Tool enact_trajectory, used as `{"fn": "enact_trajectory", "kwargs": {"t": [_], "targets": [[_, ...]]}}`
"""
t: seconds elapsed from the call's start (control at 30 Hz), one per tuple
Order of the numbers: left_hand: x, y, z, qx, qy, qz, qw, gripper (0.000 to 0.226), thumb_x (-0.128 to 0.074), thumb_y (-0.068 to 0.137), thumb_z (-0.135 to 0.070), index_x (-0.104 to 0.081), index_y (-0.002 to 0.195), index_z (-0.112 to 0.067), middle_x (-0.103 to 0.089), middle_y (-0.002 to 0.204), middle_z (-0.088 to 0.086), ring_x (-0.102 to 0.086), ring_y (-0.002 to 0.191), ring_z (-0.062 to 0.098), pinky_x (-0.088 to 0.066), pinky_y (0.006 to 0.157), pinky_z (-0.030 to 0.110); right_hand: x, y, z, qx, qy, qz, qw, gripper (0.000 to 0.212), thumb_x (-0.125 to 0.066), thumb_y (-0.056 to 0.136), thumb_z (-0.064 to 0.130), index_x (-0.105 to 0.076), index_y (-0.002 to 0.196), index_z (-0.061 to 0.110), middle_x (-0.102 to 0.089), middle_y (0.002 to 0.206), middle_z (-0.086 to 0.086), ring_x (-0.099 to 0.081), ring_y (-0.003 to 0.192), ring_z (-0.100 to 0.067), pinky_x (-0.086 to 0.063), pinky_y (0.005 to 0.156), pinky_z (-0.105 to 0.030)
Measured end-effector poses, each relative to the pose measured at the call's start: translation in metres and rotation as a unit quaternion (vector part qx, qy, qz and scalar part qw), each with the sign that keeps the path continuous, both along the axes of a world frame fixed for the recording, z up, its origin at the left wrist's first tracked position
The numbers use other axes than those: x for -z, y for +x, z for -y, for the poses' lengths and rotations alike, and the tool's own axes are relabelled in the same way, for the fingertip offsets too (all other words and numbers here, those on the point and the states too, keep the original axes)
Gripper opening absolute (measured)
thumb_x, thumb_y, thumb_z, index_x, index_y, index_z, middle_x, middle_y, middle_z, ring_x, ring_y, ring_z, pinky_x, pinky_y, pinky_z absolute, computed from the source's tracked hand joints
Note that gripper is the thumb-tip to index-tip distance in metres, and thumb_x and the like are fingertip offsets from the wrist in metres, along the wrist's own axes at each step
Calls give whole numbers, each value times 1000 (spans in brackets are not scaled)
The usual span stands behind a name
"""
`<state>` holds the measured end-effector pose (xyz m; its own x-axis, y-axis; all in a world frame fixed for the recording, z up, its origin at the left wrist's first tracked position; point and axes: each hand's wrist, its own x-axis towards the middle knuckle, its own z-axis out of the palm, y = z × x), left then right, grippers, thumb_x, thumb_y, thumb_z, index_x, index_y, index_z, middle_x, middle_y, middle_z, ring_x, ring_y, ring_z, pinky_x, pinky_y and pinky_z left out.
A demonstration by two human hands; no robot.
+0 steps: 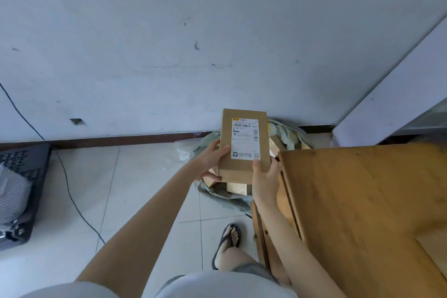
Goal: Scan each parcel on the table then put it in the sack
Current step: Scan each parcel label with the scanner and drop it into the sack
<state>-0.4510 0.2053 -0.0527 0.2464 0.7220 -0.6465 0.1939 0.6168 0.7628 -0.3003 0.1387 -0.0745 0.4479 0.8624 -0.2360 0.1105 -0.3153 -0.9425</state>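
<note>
- You hold the parcel (244,145), a brown cardboard box, in both hands above the open mouth of the sack (219,195), clear of the table (362,201).
- Your left hand (210,159) grips the box's left edge: the thumb lies flat on the top face and the fingers curl round the near lower corner.
- Your right hand (264,176) grips the near right corner: the thumb presses on the top face just beside the label (245,128). The remaining fingers are hidden under the box.
- The label faces up towards you, with a barcode along its far end. The print is too small to read in full.
- The sack, grey-green, sits on the tiled floor against the wall, just beside the table's left edge. Other cardboard boxes (237,188) lie inside it, directly under the held parcel.
- The table is bare wood where it shows.
- A dark crate (26,176) stands on the floor at far left, with a black cable (70,191) running past it.
- One sandalled foot (228,242) stands near the table leg.
</note>
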Motion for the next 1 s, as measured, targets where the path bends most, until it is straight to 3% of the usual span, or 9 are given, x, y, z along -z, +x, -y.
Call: {"fn": "enact_trajectory", "kwargs": {"t": [0.1, 0.23, 0.33, 0.43, 0.5, 0.63, 0.77, 0.83, 1.0], "targets": [[6, 16, -43, -11, -17, -14, 1000, 59, -51, 97, -41, -26, 149, -31, -43, 146, 5, -47, 129, 33, -53, 85, 61, 8, 13, -44, 6, -19, 5, 1000, 34, -51, 96, 27, -45, 129, 21, -51, 98, 25, -48, 86, 27, -40, 59, -3], [11, 37, -104, 0, -21, -7, 1000, 60, -54, 96, -40, -28, 149, -32, -47, 143, 5, -50, 126, 32, -57, 79, 57, 9, 32, -98, 11, -44, 0, 999, 31, -50, 96, 29, -42, 127, 26, -60, 113, 8, -59, 102, -12, -41, 69, -14], [15, 48, -147, 3, -7, 0, 1000, 61, -61, 93, -34, -34, 147, -27, -50, 143, 3, -55, 122, 27, -61, 70, 45, 7, 46, -137, 24, -43, 20, 999, 43, -46, 99, 30, -36, 140, 23, -54, 135, -1, -53, 117, -17, -45, 92, -29], [28, 51, -190, -10, 4, -37, 999, 59, -64, 92, -26, -38, 145, -21, -49, 142, 6, -50, 126, 29, -59, 75, 46, 6, 59, -171, 23, -71, 67, 995, 54, -40, 100, 35, -24, 150, 20, -34, 154, -2, -33, 140, -22, -28, 113, -38], [40, 49, -218, 4, 12, -62, 998, 56, -63, 93, -24, -40, 143, -17, -48, 141, 10, -50, 126, 32, -55, 79, 44, 12, 67, -187, 38, -90, 70, 993, 50, -40, 100, 35, -30, 147, 19, -37, 151, -2, -36, 137, -21, -30, 107, -33], [51, 51, -274, 100, 13, -94, 990, 38, -59, 95, -24, -52, 131, -13, -57, 121, 13, -57, 106, 27, -52, 65, 35, 15, 69, -205, 96, -105, 67, 988, 38, -44, 99, 29, -47, 134, 15, -52, 136, -6, -48, 126, -21, -35, 92, -26], [48, 68, -318, 221, 107, -115, 963, 10, -55, 95, -17, -63, 99, -12, -68, 108, 18, -65, 99, 31, -54, 82, 38, 8, 64, -214, 184, -119, 73, 973, 39, -46, 98, 27, -47, 136, 16, -50, 139, -5, -45, 129, -21, -37, 107, -35], [42, 78, -333, 261, 129, -97, 952, 9, -55, 92, -16, -64, 92, -15, -68, 103, 14, -65, 100, 31, -52, 94, 40, 2, 62, -215, 222, -123, 84, 964, 42, -46, 98, 28, -46, 139, 17, -47, 144, -3, -41, 134, -20, -34, 111, -38], [34, 102, -343, 386, 245, -99, 884, 15, -54, 91, -7, -67, 97, -11, -67, 100, 11, -61, 94, 24, -49, 87, 36, -18, 66, -194, 289, -134, 122, 940, 40, -48, 98, 27, -47, 137, 16, -42, 148, -4, -35, 139, -22, -32, 113, -44]]}}
